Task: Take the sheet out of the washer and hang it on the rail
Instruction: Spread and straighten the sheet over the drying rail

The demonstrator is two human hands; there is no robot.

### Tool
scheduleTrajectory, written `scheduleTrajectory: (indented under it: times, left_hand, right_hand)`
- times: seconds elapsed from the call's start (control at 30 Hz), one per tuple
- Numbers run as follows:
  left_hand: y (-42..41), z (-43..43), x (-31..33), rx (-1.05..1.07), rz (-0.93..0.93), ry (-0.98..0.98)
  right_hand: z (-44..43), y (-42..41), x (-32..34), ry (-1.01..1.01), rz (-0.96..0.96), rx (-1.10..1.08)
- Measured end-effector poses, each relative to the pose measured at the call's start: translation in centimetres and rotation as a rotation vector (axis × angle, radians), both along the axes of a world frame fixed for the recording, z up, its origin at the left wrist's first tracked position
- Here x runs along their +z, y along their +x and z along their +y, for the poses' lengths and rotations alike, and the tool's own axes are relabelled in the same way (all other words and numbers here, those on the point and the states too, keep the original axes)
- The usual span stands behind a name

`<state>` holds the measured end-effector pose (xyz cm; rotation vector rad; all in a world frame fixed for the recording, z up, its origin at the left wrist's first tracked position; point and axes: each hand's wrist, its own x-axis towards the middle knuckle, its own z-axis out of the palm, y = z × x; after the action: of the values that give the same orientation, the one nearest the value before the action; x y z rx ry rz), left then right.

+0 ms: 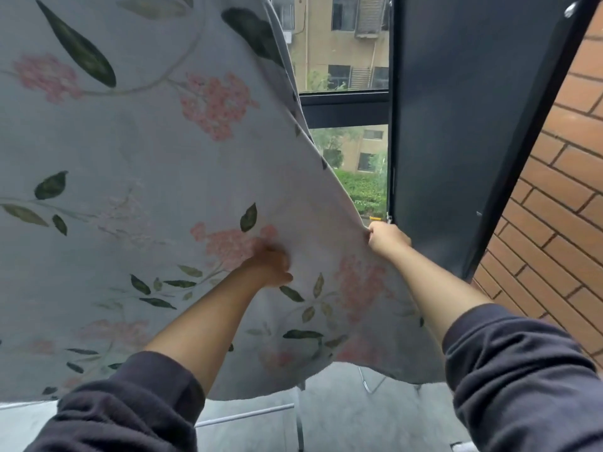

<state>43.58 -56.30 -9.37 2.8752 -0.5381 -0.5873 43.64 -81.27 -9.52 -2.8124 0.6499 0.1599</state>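
**A:** The sheet [130, 151] fills the whole left and centre of the view. It is pale grey with pink blossoms and dark green leaves, spread wide and running off the top edge.

**B:** The right hand [388, 238] is on its right edge, fingers curled tight round the hem. It holds that side out in front of the window [346, 60].

**A:** And the left hand [272, 264]?

**B:** It's against the face of the cloth, left of the right hand, over a pink cluster. It's blurred, so I cannot tell whether it pinches the fabric or lies flat on it.

**A:** Both arms are stretched forward, dark sleeves [130, 415] pushed up the forearms.

**B:** Under the sheet's lower hem, near us, white metal bars [241, 415] show above a grey floor [342, 412].

**A:** Whatever the sheet hangs from is out of view at the top.

**B:** To the right there's a dark panel [456, 109], then a brick wall [554, 223] at the right edge.
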Motion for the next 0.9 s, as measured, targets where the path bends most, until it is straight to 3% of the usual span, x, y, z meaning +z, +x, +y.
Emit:
scheduleTrajectory:
  times: [0.13, 0.33, 0.6, 0.77, 0.9]
  left_hand:
    - [-0.4, 0.8, -1.0, 0.022, 0.045, -0.076]
    - [-2.0, 2.8, -1.6, 0.106, 0.027, -0.272]
    - [-7.7, 7.2, -1.9, 0.285, -0.031, -0.743]
    - [-13.1, 13.4, -3.7, 0.45, -0.113, -0.923]
    - [-16.8, 19.9, -4.1, 0.58, -0.207, -1.014]
  right_hand:
    - [2.2, -1.2, -3.2, 0.139, 0.006, 0.02]
    - [6.2, -2.9, -6.6, 0.513, -0.123, 0.012]
    - [13.6, -6.9, -6.1, 0.902, -0.338, 0.039]
    - [20.0, -11.8, -4.3, 1.028, -0.398, 0.181]
    - [25.9, -14.0, -4.5, 0.98, -0.361, 0.259]
